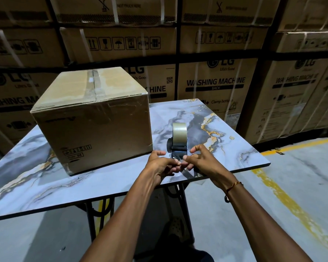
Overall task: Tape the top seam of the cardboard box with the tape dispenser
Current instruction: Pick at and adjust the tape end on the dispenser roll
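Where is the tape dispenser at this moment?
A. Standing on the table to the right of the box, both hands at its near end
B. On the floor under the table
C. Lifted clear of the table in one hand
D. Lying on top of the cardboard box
A: the tape dispenser stands on the marble-patterned table right of the cardboard box, with the left hand and right hand at its near end.

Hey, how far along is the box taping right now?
Early. The cardboard box sits closed on the table with clear tape over its top seam, possibly old. In hand: the left hand and right hand pinch the tape end at the tape dispenser beside the box. Left: bring it over and run it along the seam.
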Action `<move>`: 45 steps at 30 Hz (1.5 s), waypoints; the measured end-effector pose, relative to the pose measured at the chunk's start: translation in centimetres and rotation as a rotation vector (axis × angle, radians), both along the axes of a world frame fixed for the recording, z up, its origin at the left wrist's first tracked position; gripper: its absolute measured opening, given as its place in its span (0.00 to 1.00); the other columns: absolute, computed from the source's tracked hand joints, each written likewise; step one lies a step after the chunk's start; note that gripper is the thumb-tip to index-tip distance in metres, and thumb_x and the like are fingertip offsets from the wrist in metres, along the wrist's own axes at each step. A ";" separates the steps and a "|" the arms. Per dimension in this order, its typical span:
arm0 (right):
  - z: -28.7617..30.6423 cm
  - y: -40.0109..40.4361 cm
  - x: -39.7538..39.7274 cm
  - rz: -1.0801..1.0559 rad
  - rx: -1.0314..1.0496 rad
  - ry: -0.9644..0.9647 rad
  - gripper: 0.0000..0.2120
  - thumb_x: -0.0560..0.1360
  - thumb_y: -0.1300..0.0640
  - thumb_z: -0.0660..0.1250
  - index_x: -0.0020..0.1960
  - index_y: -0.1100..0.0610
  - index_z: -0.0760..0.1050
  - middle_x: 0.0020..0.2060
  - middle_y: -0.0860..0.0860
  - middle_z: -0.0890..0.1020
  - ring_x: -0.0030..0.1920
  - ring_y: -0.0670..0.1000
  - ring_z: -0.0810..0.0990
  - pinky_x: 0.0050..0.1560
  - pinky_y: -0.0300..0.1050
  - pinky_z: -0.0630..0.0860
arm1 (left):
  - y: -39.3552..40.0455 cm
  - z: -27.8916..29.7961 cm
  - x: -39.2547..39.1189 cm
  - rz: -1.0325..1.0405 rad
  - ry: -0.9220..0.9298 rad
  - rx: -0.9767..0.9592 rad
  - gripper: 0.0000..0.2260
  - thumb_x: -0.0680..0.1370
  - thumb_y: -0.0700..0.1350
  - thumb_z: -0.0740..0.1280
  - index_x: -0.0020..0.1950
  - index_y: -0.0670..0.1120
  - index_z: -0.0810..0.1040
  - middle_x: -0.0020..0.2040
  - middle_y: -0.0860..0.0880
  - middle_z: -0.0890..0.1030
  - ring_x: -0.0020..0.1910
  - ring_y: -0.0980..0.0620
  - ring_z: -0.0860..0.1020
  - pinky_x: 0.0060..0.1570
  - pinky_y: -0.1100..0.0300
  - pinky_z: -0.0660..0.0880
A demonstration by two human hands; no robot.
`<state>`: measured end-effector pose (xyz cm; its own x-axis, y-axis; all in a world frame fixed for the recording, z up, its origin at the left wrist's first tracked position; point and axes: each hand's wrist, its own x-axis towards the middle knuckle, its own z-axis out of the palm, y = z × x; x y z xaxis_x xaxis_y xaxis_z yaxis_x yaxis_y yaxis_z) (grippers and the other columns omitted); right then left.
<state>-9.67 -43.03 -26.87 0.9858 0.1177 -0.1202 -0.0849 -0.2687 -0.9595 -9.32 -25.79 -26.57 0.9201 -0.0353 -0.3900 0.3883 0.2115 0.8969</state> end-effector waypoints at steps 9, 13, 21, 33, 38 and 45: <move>-0.5 0.4 0.2 -0.032 0.087 -0.039 0.11 0.79 0.67 0.66 0.58 0.60 0.66 0.35 0.58 0.80 0.28 0.44 0.80 0.30 0.33 0.74 | 0.2 -0.3 0.1 -0.030 0.005 -0.037 0.22 0.73 0.25 0.67 0.60 0.43 0.65 0.39 0.35 0.84 0.31 0.43 0.83 0.38 0.56 0.81; -0.6 -0.2 0.2 -0.029 0.053 -0.042 0.08 0.81 0.65 0.63 0.56 0.57 0.66 0.34 0.53 0.83 0.34 0.49 0.78 0.37 0.41 0.73 | 0.8 -0.6 0.4 -0.020 0.016 -0.060 0.23 0.73 0.24 0.66 0.61 0.43 0.65 0.42 0.34 0.85 0.41 0.37 0.83 0.52 0.48 0.80; -0.7 0.1 0.0 -0.018 0.048 -0.059 0.11 0.81 0.61 0.66 0.58 0.57 0.66 0.38 0.55 0.83 0.32 0.45 0.78 0.32 0.37 0.72 | -0.7 -0.1 -0.1 -0.043 -0.033 0.049 0.22 0.75 0.38 0.73 0.63 0.44 0.64 0.39 0.38 0.81 0.29 0.48 0.79 0.29 0.59 0.75; -1.4 -1.1 0.1 -0.043 0.014 -0.099 0.03 0.82 0.60 0.63 0.55 0.56 0.71 0.40 0.60 0.87 0.36 0.51 0.81 0.41 0.45 0.77 | 0.7 -0.9 -0.2 0.018 -0.061 0.147 0.12 0.76 0.29 0.62 0.56 0.42 0.70 0.39 0.36 0.80 0.31 0.45 0.77 0.30 0.58 0.75; -2.2 -1.7 1.6 -0.176 0.062 -0.139 0.07 0.80 0.60 0.65 0.58 0.56 0.76 0.45 0.56 0.82 0.37 0.50 0.79 0.34 0.43 0.75 | 0.5 -0.9 0.7 0.076 -0.313 0.377 0.03 0.80 0.40 0.66 0.49 0.46 0.77 0.45 0.47 0.81 0.41 0.52 0.78 0.38 0.63 0.74; -1.5 -0.4 3.1 -0.047 -0.013 -0.194 0.14 0.81 0.66 0.61 0.61 0.55 0.80 0.51 0.49 0.86 0.48 0.42 0.83 0.43 0.31 0.74 | -0.9 0.0 1.6 -0.138 -0.292 0.291 0.11 0.82 0.41 0.63 0.63 0.46 0.80 0.57 0.48 0.81 0.52 0.54 0.77 0.40 0.65 0.71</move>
<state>-6.58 -43.40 -28.34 0.9950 0.0704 0.0711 0.0882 -0.2812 -0.9556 -7.74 -26.73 -26.61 0.9877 -0.0930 -0.1258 0.1162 -0.1024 0.9879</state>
